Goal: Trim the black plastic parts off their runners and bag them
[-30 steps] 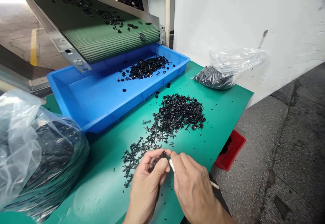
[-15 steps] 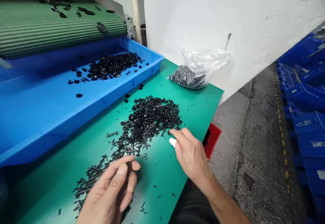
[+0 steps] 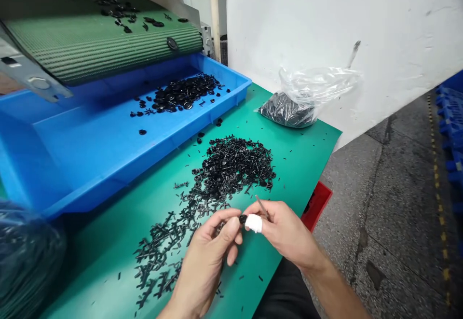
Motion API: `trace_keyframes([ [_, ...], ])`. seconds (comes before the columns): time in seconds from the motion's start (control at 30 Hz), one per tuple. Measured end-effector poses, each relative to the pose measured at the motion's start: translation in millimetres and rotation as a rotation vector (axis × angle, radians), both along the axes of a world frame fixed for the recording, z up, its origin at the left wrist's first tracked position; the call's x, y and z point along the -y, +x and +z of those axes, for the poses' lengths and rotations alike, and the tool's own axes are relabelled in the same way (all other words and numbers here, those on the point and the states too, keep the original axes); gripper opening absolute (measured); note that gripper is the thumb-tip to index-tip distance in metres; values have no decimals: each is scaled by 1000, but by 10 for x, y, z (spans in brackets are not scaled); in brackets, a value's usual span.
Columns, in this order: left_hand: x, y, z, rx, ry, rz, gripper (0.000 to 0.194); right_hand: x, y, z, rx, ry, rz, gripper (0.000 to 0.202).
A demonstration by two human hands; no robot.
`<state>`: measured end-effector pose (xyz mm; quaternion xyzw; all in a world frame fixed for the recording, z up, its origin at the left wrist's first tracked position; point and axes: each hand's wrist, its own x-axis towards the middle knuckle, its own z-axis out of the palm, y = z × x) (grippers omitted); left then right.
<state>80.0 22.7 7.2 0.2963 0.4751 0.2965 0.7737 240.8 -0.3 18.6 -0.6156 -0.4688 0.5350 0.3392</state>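
Observation:
My left hand [image 3: 208, 258] is closed, its thumb and forefinger pinching a small black round plastic part [image 3: 243, 219]. Against the other side of that part is my right hand [image 3: 289, 237], its fingers closed and white tape [image 3: 253, 223] wrapped round the thumb. A thin stick-like tool [image 3: 262, 206] pokes up from between the right fingers; most of it is hidden. Just beyond both hands lies a heap of small black plastic parts [image 3: 237, 164]. Branched black plastic pieces [image 3: 155, 251] trail from it toward the near left.
A blue tray [image 3: 123, 176] holding black parts sits under a green conveyor belt [image 3: 108, 44]. On the green tabletop [image 3: 300, 150], a clear plastic bag [image 3: 289, 111] of black pieces rests by the white wall. A red bin [image 3: 318, 205] is below the right edge; a dark bag [image 3: 29, 256] is at left.
My right hand has moved from the heap's edge to meet my left hand, and both now touch the small black part. The view has swung left.

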Motion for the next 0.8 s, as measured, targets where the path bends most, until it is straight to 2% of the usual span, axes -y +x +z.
trace_keyframes([
  [0.17,-1,-17,-48,-10,5,-17,27,-17,-47,-56,-15,-21,-77,7],
  [0.37,-7,8,-40,105,-21,-10,20,67,-88,-42,233,317,-51,33],
  [0.5,-9,5,-43,84,-6,-43,19,75,-94,-33,272,374,-66,37],
  [0.67,-33,-5,-48,71,23,-140,24,41,-38,53,252,383,116,46],
  [0.8,-51,1,-61,101,-35,-4,21,84,-12,104,264,363,190,54],
])
